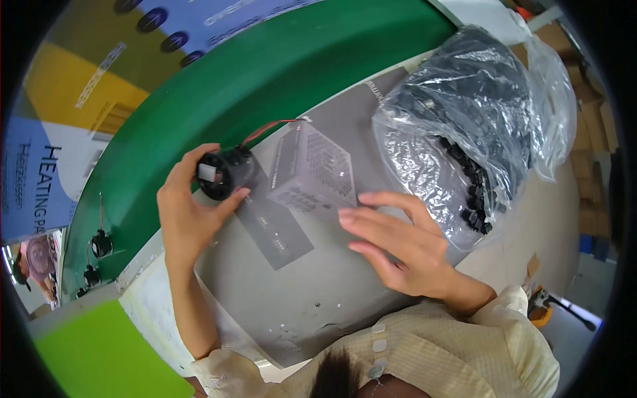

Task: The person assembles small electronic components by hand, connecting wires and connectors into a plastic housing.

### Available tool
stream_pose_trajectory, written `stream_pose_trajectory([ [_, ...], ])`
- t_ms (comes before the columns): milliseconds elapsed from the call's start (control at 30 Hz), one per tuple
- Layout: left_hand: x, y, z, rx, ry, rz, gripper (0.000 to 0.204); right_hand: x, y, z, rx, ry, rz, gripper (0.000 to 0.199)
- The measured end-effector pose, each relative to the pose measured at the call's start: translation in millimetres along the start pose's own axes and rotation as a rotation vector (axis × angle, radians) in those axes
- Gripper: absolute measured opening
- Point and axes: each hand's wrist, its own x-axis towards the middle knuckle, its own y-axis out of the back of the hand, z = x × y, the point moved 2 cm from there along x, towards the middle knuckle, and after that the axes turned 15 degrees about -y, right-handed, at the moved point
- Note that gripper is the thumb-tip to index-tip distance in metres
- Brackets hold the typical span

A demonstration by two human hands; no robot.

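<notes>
A small round black motor-like part (215, 175) with a pale rectangular piece in its face is gripped by my left hand (189, 209), the thumb and fingers closed around its sides. From its top, red and dark wires (264, 128) run right to a small white connector (304, 119). My right hand (405, 249) hovers over the grey work surface, fingers stretched and apart, with nothing visible in it. Between the hands is a grey printed picture of a box with a dotted face (325, 166), seemingly part of the surface covering. A clear plastic bag (458, 93) holding several small black parts (474, 192) lies beyond my right hand.
A green belt (265, 73) curves past the far side of the grey surface (298, 305). Several wired black parts (101, 244) sit on its left end. Printed coloured panels (86, 86) stand behind. Lime-green material (106, 351) lies lower left; cardboard boxes (590, 159) are stacked right.
</notes>
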Motion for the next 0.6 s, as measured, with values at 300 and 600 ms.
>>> stream_pose_trajectory([
  [300,-1,28,-41,0.183,0.088,0.076,0.058,-64,106,38,-0.416,-0.221,0.109,0.03],
  [600,-8,56,-103,0.575,0.294,0.06,0.061,-92,107,58,-0.286,-0.382,-0.128,0.038],
])
